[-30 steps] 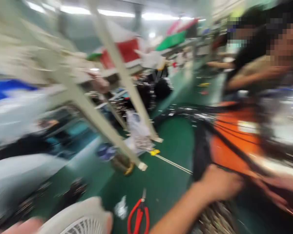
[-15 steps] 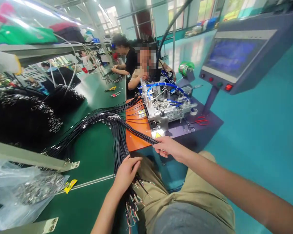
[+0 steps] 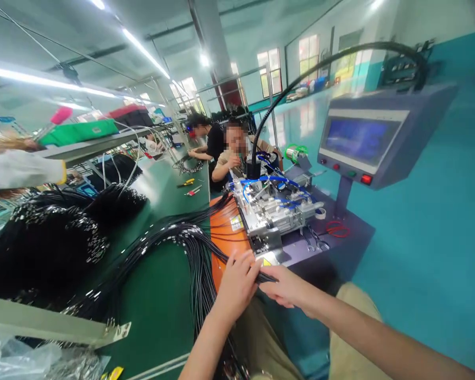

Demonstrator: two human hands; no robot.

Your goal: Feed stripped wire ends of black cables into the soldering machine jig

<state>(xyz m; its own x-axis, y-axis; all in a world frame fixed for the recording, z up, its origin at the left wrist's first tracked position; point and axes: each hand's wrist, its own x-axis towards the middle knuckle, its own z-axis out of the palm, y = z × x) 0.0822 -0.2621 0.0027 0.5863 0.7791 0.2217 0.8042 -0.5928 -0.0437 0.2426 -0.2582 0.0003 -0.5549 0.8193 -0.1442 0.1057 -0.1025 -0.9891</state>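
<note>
Both my hands are at the lower middle of the view, close together over a long bundle of thin black cables (image 3: 200, 258). My left hand (image 3: 237, 285) is closed around the bundle, and my right hand (image 3: 287, 287) pinches some of its cables between fingers and thumb. The bundle arcs across the green workbench (image 3: 154, 311) and hangs down past my lap, where its lower ends are hidden. Just beyond my hands, an orange board (image 3: 224, 237) carries a metal pneumatic machine with blue air tubes (image 3: 275, 208).
A large heap of black cables (image 3: 51, 248) lies on the bench at left, with a plastic bag (image 3: 24, 361) at the lower left. A control panel with a screen (image 3: 364, 140) stands at right. Beyond the machine, a seated co-worker (image 3: 231, 158) faces me, with another person (image 3: 209, 140) behind.
The blur of the oldest frame is gone and the view has swung slightly. My left hand has moved up along the bundle, next to my right hand, which now pinches the cables.
</note>
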